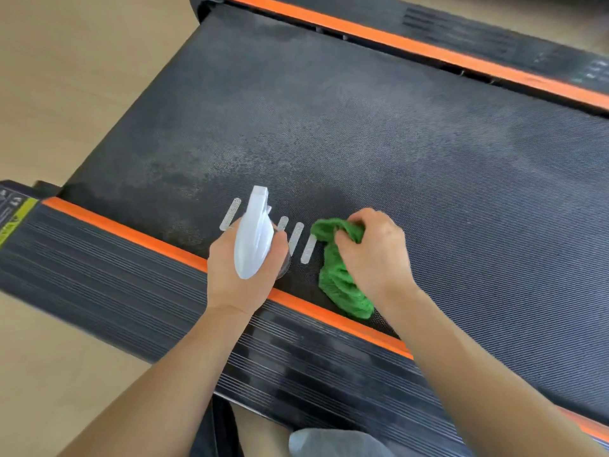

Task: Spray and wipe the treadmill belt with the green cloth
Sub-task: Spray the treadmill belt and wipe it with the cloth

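Observation:
The black treadmill belt (379,127) fills the middle of the view, with darker damp patches near its left end. My left hand (237,278) grips a white spray bottle (255,235), its nozzle pointing away from me over the belt's near edge. My right hand (375,252) grips the bunched green cloth (339,282), which rests on the belt just right of the bottle. Several short white marks (308,249) on the belt lie between the two hands.
A ribbed black side rail (115,285) with an orange stripe (138,237) runs under my forearms. The far rail (412,44) has the same orange stripe. Beige floor (66,94) lies to the left. A grey-socked foot (329,441) shows at the bottom.

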A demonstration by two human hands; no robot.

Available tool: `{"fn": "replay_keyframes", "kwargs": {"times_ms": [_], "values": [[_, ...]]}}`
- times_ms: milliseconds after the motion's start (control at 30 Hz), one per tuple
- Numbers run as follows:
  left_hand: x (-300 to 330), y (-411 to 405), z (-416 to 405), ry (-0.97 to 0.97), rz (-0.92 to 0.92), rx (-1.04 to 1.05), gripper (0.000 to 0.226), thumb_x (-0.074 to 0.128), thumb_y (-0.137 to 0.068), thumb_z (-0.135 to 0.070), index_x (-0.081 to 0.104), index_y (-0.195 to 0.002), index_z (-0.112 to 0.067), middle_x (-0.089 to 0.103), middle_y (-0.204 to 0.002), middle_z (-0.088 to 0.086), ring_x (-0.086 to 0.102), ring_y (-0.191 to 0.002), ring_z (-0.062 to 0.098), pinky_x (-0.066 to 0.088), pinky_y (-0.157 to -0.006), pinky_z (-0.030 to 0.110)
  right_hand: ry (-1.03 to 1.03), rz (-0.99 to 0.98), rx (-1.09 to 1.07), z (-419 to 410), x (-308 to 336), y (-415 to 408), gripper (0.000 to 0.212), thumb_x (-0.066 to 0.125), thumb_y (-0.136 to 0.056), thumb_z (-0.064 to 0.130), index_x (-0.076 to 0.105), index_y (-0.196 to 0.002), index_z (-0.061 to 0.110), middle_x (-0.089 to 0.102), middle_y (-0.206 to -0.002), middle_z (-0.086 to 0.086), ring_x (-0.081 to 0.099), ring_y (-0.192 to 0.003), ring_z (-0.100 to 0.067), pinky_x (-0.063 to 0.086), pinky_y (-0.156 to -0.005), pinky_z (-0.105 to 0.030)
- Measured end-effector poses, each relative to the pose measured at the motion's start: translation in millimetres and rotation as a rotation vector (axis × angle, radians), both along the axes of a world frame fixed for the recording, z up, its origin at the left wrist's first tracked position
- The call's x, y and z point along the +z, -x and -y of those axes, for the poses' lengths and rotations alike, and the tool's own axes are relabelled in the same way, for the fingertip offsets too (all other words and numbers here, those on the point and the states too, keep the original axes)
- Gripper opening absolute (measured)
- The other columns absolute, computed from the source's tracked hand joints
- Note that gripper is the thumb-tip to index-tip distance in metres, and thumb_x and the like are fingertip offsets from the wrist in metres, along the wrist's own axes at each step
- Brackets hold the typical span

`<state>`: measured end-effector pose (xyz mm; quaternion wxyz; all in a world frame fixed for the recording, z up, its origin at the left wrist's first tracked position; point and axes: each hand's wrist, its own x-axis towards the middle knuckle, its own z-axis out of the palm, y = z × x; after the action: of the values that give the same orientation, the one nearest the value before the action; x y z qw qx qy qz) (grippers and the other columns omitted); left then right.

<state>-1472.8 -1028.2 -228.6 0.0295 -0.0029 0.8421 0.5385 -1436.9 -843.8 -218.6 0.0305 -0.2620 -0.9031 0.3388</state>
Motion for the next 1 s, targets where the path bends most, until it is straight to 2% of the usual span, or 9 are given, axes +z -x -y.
{"fn": "replay_keyframes", "kwargs": {"times_ms": [100, 200, 367, 467, 633, 767, 867, 933, 1000], "values": [[0, -1, 0, -0.032, 0.033, -0.004, 0.013, 0.077, -0.092, -0.019, 0.074, -0.104, -0.02, 0.069, -0.084, -0.021, 0.066, -0.084, 0.0, 0.052, -0.08, 0.012, -0.181, 0.065, 0.06, 19, -7, -1, 0.028, 0.066, -0.089, 0.033, 0.064, -0.105, 0.01, 0.056, -0.103, -0.008, 0.054, -0.096, -0.034, 0.044, -0.083, -0.037], [0, 0, 0, -0.033, 0.018, -0.012, 0.014, 0.076, -0.092, -0.019, 0.074, -0.106, -0.019, 0.07, -0.088, -0.016, 0.067, -0.089, 0.002, 0.053, -0.084, 0.015, -0.272, 0.153, 0.179, 22, -4, -18, 0.036, 0.064, -0.09, 0.041, 0.058, -0.117, 0.018, 0.051, -0.111, -0.004, 0.048, -0.102, -0.031, 0.045, -0.085, -0.04], [0, 0, 1, -0.017, 0.012, -0.013, 0.018, 0.077, -0.092, -0.022, 0.074, -0.11, -0.02, 0.071, -0.091, -0.017, 0.068, -0.092, 0.003, 0.059, -0.091, 0.03, -0.136, 0.007, 0.06, -13, 7, -3, 0.017, 0.067, -0.088, 0.031, 0.063, -0.085, 0.015, 0.06, -0.088, -0.003, 0.057, -0.083, -0.029, 0.045, -0.069, -0.036], [1, 1, 2, -0.006, 0.017, -0.015, 0.027, 0.076, -0.089, -0.032, 0.075, -0.114, -0.021, 0.071, -0.094, -0.023, 0.069, -0.095, 0.002, 0.06, -0.094, 0.033, -0.224, -0.009, -0.107, -12, 4, 15, 0.02, 0.062, -0.093, 0.029, 0.059, -0.089, 0.01, 0.058, -0.093, -0.008, 0.056, -0.086, -0.032, 0.036, -0.066, -0.034], [2, 1, 0, -0.002, 0.054, -0.016, 0.027, 0.075, -0.09, -0.034, 0.074, -0.115, -0.025, 0.068, -0.089, -0.033, 0.068, -0.092, 0.001, 0.062, -0.091, 0.038, -0.313, 0.058, 0.076, 32, -15, -2, 0.017, 0.067, -0.085, 0.021, 0.059, -0.094, 0.008, 0.058, -0.098, -0.007, 0.057, -0.093, -0.032, 0.037, -0.064, -0.035], [2, 1, 0, -0.017, 0.044, -0.008, 0.017, 0.076, -0.093, -0.024, 0.074, -0.11, -0.021, 0.069, -0.085, -0.025, 0.067, -0.086, 0.002, 0.059, -0.088, 0.029, -0.126, 0.118, 0.221, 35, -8, -13, 0.016, 0.061, -0.09, 0.028, 0.055, -0.083, 0.015, 0.057, -0.09, 0.004, 0.058, -0.089, -0.028, 0.041, -0.065, -0.034], [3, 0, 1, -0.037, 0.035, -0.008, 0.014, 0.076, -0.092, -0.023, 0.074, -0.106, -0.021, 0.07, -0.086, -0.019, 0.067, -0.085, 0.002, 0.058, -0.086, 0.024, 0.017, -0.062, -0.029, 18, -4, -18, 0.015, 0.067, -0.088, 0.029, 0.068, -0.087, 0.014, 0.066, -0.091, -0.001, 0.061, -0.087, -0.029, 0.047, -0.072, -0.037], [1, 0, 0, -0.032, 0.034, -0.007, 0.012, 0.077, -0.091, -0.023, 0.072, -0.102, -0.024, 0.068, -0.082, -0.025, 0.066, -0.084, -0.001, 0.056, -0.081, 0.018, -0.098, -0.163, -0.314, -8, -4, -12, 0.02, 0.065, -0.09, 0.03, 0.065, -0.088, 0.011, 0.064, -0.094, -0.005, 0.059, -0.085, -0.032, 0.039, -0.067, -0.035], [0, 0, -1, -0.025, 0.037, 0.002, 0.01, 0.078, -0.09, -0.026, 0.071, -0.097, -0.025, 0.067, -0.079, -0.021, 0.065, -0.08, 0.0, 0.051, -0.074, 0.011, -0.226, -0.031, -0.386, -19, -7, -3, 0.024, 0.06, -0.093, 0.033, 0.061, -0.09, 0.009, 0.06, -0.097, -0.007, 0.058, -0.086, -0.033, 0.033, -0.066, -0.033]]}}
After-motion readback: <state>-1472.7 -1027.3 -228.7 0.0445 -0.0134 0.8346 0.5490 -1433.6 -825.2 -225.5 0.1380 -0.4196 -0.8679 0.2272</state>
